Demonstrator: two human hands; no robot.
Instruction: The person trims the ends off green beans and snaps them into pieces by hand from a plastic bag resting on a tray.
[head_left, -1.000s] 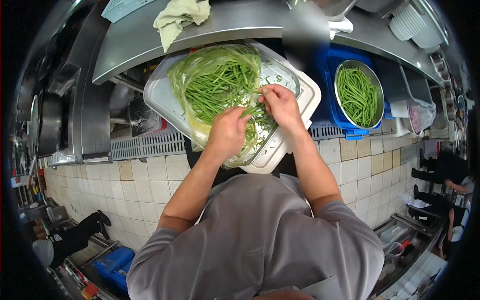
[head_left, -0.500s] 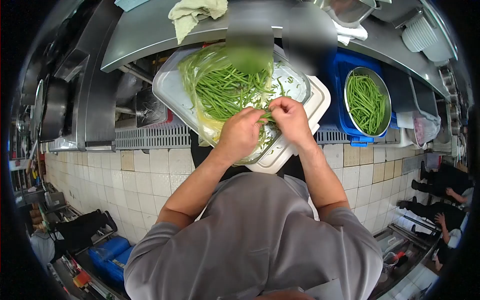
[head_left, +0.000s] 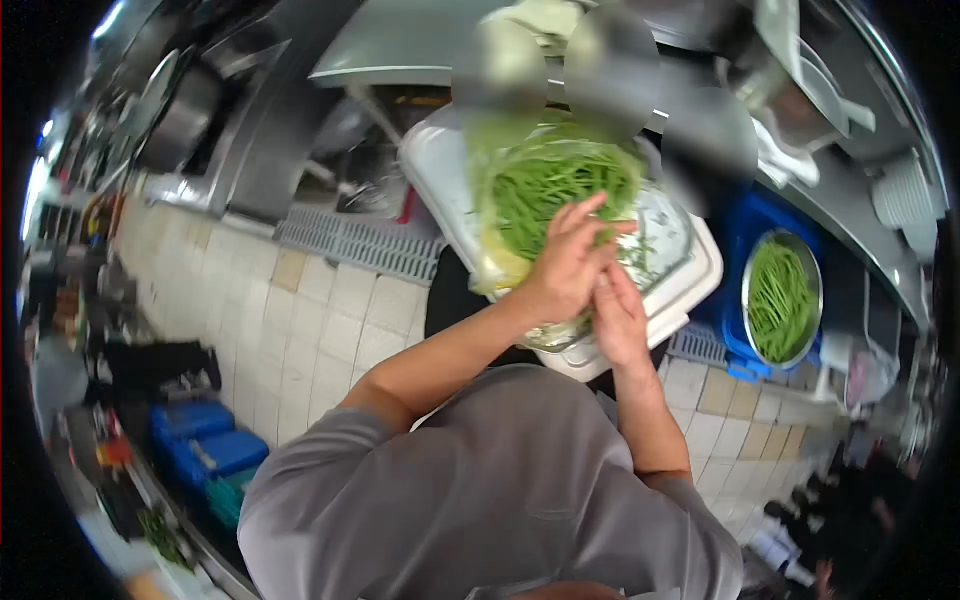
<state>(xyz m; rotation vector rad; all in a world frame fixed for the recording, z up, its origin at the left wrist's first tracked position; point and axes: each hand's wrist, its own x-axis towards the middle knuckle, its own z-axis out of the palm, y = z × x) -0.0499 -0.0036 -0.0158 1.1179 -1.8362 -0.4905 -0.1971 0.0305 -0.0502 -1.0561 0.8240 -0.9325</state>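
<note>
My left hand (head_left: 572, 262) is over the near edge of a pile of green beans (head_left: 560, 190), its fingers spread. Just below and to the right, my right hand (head_left: 618, 310) touches it, with fingers stretched upward against the left palm. A bit of green shows by the left fingertips; whether it is held or lies behind, I cannot make out. The beans lie in a clear plastic bag (head_left: 490, 225) inside a see-through tray (head_left: 430, 160). Small green trimmings (head_left: 640, 255) are scattered at the tray's right side. Under it sits a white plastic container (head_left: 706, 268).
A steel bowl (head_left: 820, 290) of green beans (head_left: 780, 300) rests on a blue bin (head_left: 735, 240) to the right. A steel counter (head_left: 390, 45) runs along the far side, with a cloth (head_left: 545, 20) on it. Other people are at lower right, blurred.
The whole view has shifted and turned, moving the tray and bowl rightward and down. My hands were pinching beans apart; now they touch each other, with fingers stretched out.
</note>
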